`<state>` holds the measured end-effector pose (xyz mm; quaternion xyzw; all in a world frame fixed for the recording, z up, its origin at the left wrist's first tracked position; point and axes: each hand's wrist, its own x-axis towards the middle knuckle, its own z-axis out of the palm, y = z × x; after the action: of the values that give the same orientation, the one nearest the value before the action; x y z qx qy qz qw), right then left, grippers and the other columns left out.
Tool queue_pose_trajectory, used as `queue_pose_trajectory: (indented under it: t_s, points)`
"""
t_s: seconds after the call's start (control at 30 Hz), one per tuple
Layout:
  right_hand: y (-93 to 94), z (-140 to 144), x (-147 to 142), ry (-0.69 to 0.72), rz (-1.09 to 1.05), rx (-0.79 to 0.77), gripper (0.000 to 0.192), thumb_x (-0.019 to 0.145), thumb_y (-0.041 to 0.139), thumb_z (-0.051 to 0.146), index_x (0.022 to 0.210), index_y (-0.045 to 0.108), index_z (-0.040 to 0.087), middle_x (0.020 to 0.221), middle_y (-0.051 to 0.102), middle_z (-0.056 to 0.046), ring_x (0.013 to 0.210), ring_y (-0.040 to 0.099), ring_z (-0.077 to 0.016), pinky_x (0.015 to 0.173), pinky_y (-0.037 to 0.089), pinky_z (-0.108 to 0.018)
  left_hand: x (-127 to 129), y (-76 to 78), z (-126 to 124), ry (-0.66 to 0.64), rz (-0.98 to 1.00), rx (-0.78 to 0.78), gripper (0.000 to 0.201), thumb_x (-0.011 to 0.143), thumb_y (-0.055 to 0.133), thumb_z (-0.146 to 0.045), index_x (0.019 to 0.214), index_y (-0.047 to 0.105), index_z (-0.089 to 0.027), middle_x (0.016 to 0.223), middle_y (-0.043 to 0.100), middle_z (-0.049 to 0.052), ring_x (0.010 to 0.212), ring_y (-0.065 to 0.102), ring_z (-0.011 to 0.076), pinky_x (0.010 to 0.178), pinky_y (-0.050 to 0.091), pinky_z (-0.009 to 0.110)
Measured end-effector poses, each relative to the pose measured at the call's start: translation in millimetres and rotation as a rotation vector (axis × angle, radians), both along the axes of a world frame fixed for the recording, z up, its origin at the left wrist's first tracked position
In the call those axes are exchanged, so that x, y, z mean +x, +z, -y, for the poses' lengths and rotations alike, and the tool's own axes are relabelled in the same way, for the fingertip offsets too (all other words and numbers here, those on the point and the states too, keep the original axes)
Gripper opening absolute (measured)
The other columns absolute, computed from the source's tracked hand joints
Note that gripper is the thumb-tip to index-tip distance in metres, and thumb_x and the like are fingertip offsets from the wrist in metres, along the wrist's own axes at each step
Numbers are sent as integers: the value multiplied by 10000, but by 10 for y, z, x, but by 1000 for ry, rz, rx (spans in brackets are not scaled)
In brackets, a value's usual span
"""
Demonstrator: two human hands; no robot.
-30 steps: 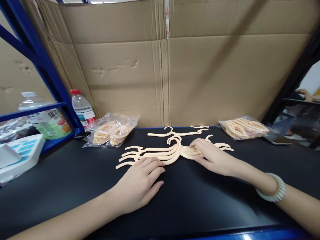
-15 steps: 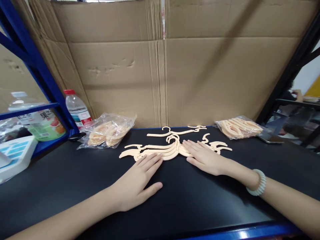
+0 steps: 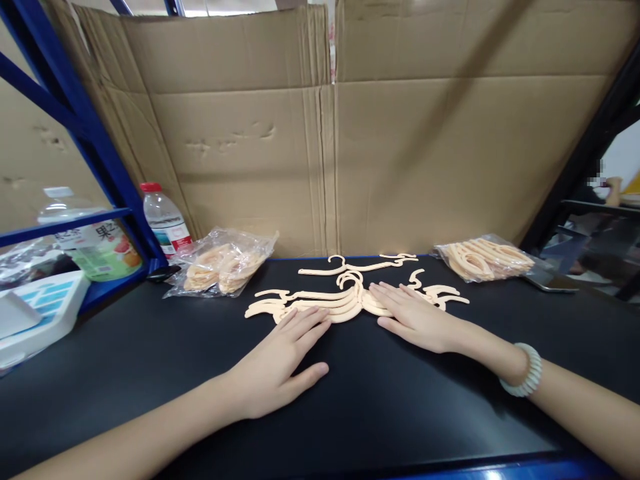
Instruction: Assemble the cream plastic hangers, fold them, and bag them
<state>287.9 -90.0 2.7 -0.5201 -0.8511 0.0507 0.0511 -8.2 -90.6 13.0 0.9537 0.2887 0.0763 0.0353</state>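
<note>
Several cream folding hangers (image 3: 345, 308) lie overlapped on the black table, their hooks pointing away from me. My left hand (image 3: 280, 360) rests flat, fingertips over the near edge of the hangers' left arms, thumb spread out on the tabletop. On the right side, my right hand (image 3: 420, 319) lies palm down across the hangers' right arms, fingers stretched out and hiding part of them. Just behind is a separate cream hanger (image 3: 345, 268) with its hook up. A loose curved cream piece (image 3: 416, 278) sits beyond my right fingers.
Clear plastic bags of cream hangers lie at the left (image 3: 225, 263) and right (image 3: 483, 259). A red-capped water bottle (image 3: 167, 223), a large juice bottle (image 3: 100, 243) and a white-and-blue object (image 3: 45, 313) stand left. Cardboard (image 3: 250, 147) walls the back. Far right, a person is partly visible.
The whole view has shifted slightly, so things appear a little further right. Both hands stay resting on the hangers, and the hangers keep their arrangement.
</note>
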Motion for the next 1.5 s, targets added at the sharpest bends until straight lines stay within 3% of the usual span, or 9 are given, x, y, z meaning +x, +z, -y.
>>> queue_pose_trajectory:
  t_s: [0.67,1.17,1.5]
  points:
    - [2,3,10,-7,-20,-8,684,955,243,545,1495,212,127,1541,218,-106,1423,174,-280,1148,163,-530,12,2,5,-3,69,-29,529,936,460,-355,1428,349,-196,1488,374,107,1381,308,281,1132,266,520]
    - [6,9,8,-7,-16,2,665,957,255,528,1493,226,135,1533,242,-123,1416,198,-294,1137,172,-550,14,5,25,-14,92,-44,519,926,482,-313,1423,355,-234,1472,394,110,1376,308,295,1126,222,566]
    - [16,10,-3,-18,16,-10,686,959,235,532,1494,210,103,1540,219,-127,1423,177,-281,1150,156,-523,35,46,65,-68,92,-17,347,916,490,-267,1259,535,-236,1419,449,101,1340,365,287,1133,195,566]
